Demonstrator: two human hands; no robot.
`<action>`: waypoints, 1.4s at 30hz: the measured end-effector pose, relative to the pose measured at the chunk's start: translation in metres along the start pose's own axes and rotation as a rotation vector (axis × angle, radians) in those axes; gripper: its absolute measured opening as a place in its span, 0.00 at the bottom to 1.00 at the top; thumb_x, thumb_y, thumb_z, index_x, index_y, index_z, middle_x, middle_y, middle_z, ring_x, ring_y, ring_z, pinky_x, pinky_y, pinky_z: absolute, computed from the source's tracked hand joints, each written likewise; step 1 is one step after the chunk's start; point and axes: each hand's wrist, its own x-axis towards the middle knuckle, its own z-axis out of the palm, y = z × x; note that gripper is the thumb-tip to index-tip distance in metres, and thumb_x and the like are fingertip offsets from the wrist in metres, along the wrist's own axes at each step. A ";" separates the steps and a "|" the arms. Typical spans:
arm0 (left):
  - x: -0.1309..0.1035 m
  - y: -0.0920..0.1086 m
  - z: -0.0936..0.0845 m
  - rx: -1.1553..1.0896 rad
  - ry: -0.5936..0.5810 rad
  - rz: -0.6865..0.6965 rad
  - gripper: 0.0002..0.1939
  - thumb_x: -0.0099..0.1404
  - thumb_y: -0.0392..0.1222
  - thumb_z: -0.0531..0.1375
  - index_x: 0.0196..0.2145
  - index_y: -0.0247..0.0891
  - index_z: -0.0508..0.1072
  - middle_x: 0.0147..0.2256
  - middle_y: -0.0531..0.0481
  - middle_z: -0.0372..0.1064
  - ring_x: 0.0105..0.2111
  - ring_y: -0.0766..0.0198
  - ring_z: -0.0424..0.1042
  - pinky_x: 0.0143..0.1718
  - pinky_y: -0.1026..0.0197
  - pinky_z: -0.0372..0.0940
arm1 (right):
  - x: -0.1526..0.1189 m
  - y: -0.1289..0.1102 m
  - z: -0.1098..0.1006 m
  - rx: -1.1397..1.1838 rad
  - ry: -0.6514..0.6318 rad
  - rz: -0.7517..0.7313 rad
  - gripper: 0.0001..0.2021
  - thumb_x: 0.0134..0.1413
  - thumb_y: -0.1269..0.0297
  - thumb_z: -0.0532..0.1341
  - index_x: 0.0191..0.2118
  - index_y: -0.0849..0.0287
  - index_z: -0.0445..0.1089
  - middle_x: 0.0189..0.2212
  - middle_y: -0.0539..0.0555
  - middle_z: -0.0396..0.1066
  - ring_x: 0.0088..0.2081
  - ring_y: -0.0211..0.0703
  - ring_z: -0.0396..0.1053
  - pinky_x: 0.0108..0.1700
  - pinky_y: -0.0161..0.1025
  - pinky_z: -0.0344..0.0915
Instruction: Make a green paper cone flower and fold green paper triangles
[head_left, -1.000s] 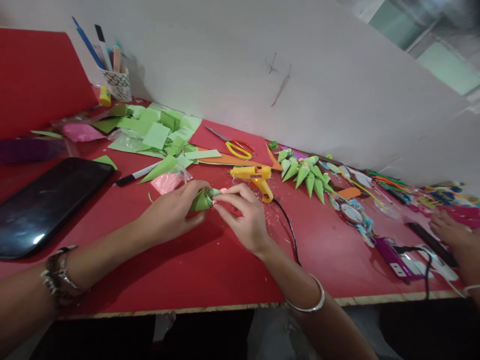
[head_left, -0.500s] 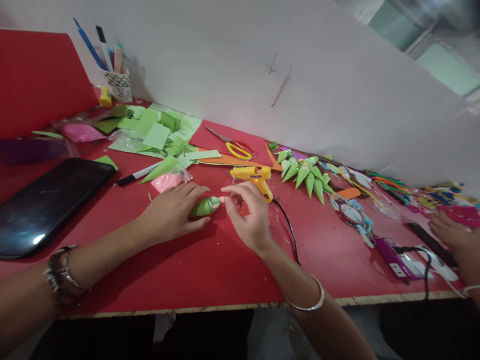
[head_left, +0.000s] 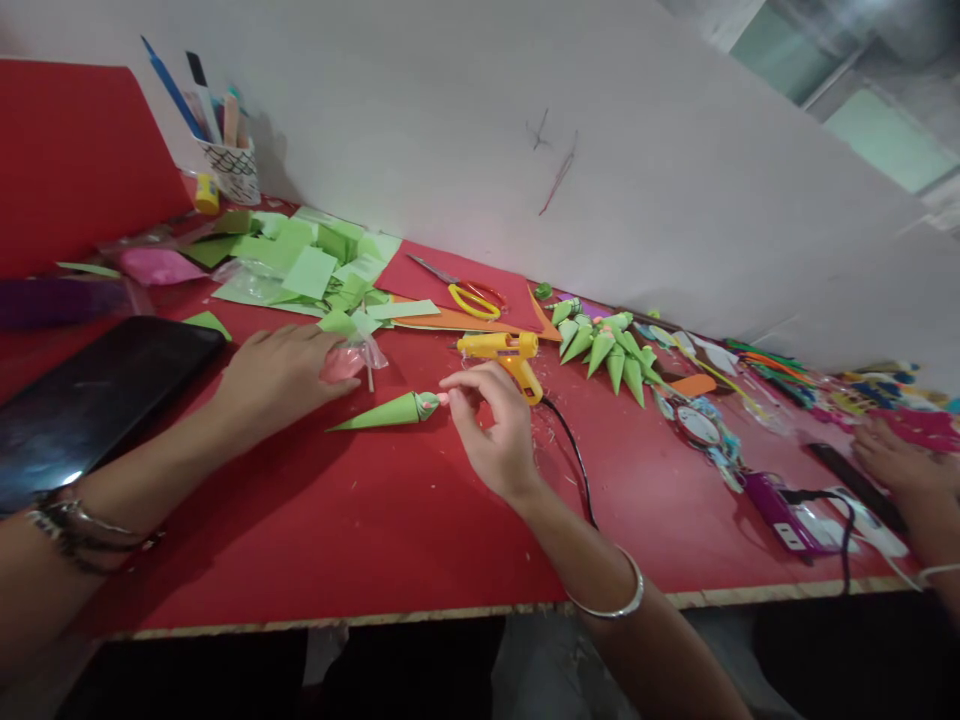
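My right hand (head_left: 491,425) pinches the pink clay-like tip of a green paper cone (head_left: 386,412), which lies along the red tabletop with its point toward the left. Fingers and thumb of my left hand (head_left: 281,375) are apart, around the near side of a small clear bag (head_left: 346,362) with something pink in it; whether they touch the bag I cannot tell. Just beyond my right hand rests a yellow glue gun (head_left: 499,347). Several similar green cones (head_left: 604,345) form a bunch farther right.
A black phone (head_left: 112,390) lies at the left. Green paper pieces (head_left: 311,270) and scissors (head_left: 472,300) are at the back by the wall. On the right are a purple power socket (head_left: 784,515) with a cord and another person's hand (head_left: 900,460).
My left hand has let go of the green cone and moved left to the pink bag, leaving the cone's full length in sight. My right hand keeps its pinch.
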 end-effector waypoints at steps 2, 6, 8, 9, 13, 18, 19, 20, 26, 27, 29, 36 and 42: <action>0.001 0.004 -0.001 -0.063 0.110 0.103 0.23 0.63 0.53 0.49 0.45 0.32 0.66 0.40 0.44 0.67 0.41 0.53 0.67 0.40 0.53 0.61 | 0.000 0.001 0.000 0.002 0.000 0.001 0.06 0.57 0.71 0.52 0.37 0.57 0.66 0.30 0.50 0.63 0.30 0.35 0.64 0.33 0.35 0.65; 0.000 0.016 0.000 -0.290 0.206 0.350 0.20 0.63 0.50 0.52 0.47 0.35 0.67 0.42 0.44 0.67 0.43 0.56 0.64 0.45 0.54 0.60 | 0.001 0.003 -0.001 0.014 -0.051 -0.003 0.10 0.58 0.71 0.52 0.41 0.55 0.67 0.34 0.51 0.65 0.35 0.35 0.66 0.37 0.36 0.67; -0.003 0.021 0.001 -0.363 0.209 0.422 0.19 0.63 0.49 0.53 0.48 0.39 0.67 0.41 0.46 0.67 0.42 0.57 0.64 0.43 0.55 0.60 | 0.001 0.004 -0.001 0.012 -0.087 -0.019 0.10 0.57 0.71 0.53 0.40 0.54 0.68 0.36 0.51 0.66 0.38 0.36 0.67 0.40 0.37 0.67; -0.004 0.023 0.002 -0.396 0.213 0.439 0.19 0.63 0.49 0.53 0.49 0.40 0.66 0.40 0.46 0.67 0.41 0.58 0.64 0.43 0.56 0.60 | 0.002 0.004 -0.001 0.013 -0.102 -0.025 0.09 0.57 0.70 0.54 0.39 0.54 0.69 0.37 0.51 0.67 0.39 0.37 0.67 0.41 0.38 0.66; -0.008 0.028 0.005 -0.487 0.196 0.451 0.19 0.64 0.46 0.52 0.52 0.39 0.64 0.41 0.45 0.66 0.41 0.59 0.64 0.43 0.58 0.61 | 0.001 0.007 0.001 0.053 -0.159 -0.001 0.06 0.54 0.69 0.57 0.35 0.56 0.71 0.37 0.52 0.69 0.40 0.38 0.68 0.44 0.39 0.66; -0.010 0.032 0.005 -0.608 0.166 0.469 0.19 0.65 0.44 0.51 0.53 0.40 0.62 0.41 0.45 0.65 0.39 0.62 0.65 0.42 0.61 0.62 | -0.002 0.010 0.005 0.116 -0.190 0.059 0.08 0.52 0.72 0.58 0.39 0.57 0.70 0.35 0.51 0.69 0.37 0.37 0.68 0.42 0.38 0.67; -0.011 0.033 0.005 -0.623 0.152 0.471 0.19 0.65 0.43 0.51 0.53 0.40 0.62 0.41 0.45 0.65 0.39 0.62 0.65 0.41 0.61 0.63 | -0.002 0.010 0.006 0.123 -0.193 0.068 0.08 0.51 0.70 0.58 0.39 0.56 0.69 0.35 0.51 0.69 0.36 0.36 0.68 0.41 0.37 0.67; -0.011 0.034 0.004 -0.631 0.139 0.467 0.19 0.65 0.42 0.50 0.53 0.40 0.62 0.40 0.45 0.65 0.39 0.62 0.65 0.41 0.61 0.63 | -0.002 0.010 0.006 0.125 -0.196 0.073 0.07 0.51 0.69 0.59 0.39 0.56 0.69 0.34 0.51 0.69 0.35 0.36 0.68 0.40 0.37 0.67; -0.016 0.039 0.002 -0.608 0.104 0.446 0.22 0.65 0.42 0.49 0.57 0.41 0.57 0.40 0.45 0.64 0.38 0.63 0.66 0.41 0.62 0.63 | -0.001 0.005 0.005 0.090 -0.249 0.039 0.04 0.50 0.69 0.60 0.35 0.57 0.69 0.32 0.49 0.66 0.34 0.34 0.67 0.38 0.34 0.66; -0.017 0.039 0.003 -0.601 0.103 0.464 0.22 0.66 0.41 0.49 0.57 0.41 0.55 0.40 0.46 0.64 0.38 0.63 0.66 0.41 0.63 0.63 | -0.001 0.005 0.004 0.082 -0.268 0.029 0.04 0.50 0.69 0.60 0.35 0.57 0.68 0.32 0.49 0.65 0.34 0.34 0.67 0.38 0.33 0.66; -0.018 0.040 0.004 -0.585 0.115 0.502 0.23 0.66 0.39 0.49 0.59 0.42 0.53 0.41 0.46 0.63 0.38 0.65 0.66 0.40 0.64 0.63 | -0.001 0.004 0.004 0.065 -0.290 0.011 0.04 0.51 0.69 0.59 0.35 0.57 0.68 0.32 0.49 0.64 0.33 0.33 0.66 0.38 0.33 0.66; -0.019 0.043 0.003 -0.539 0.146 0.491 0.25 0.66 0.38 0.50 0.59 0.45 0.51 0.42 0.48 0.62 0.39 0.65 0.66 0.40 0.66 0.63 | -0.001 0.003 0.003 0.031 -0.257 -0.030 0.03 0.53 0.68 0.57 0.31 0.59 0.66 0.29 0.48 0.62 0.33 0.34 0.64 0.36 0.33 0.64; -0.017 0.039 0.001 -0.556 0.107 0.416 0.21 0.65 0.42 0.51 0.56 0.43 0.56 0.45 0.47 0.62 0.41 0.63 0.66 0.42 0.64 0.63 | 0.002 0.002 0.001 0.127 -0.046 0.067 0.04 0.54 0.67 0.57 0.31 0.58 0.68 0.30 0.49 0.65 0.32 0.34 0.65 0.33 0.32 0.64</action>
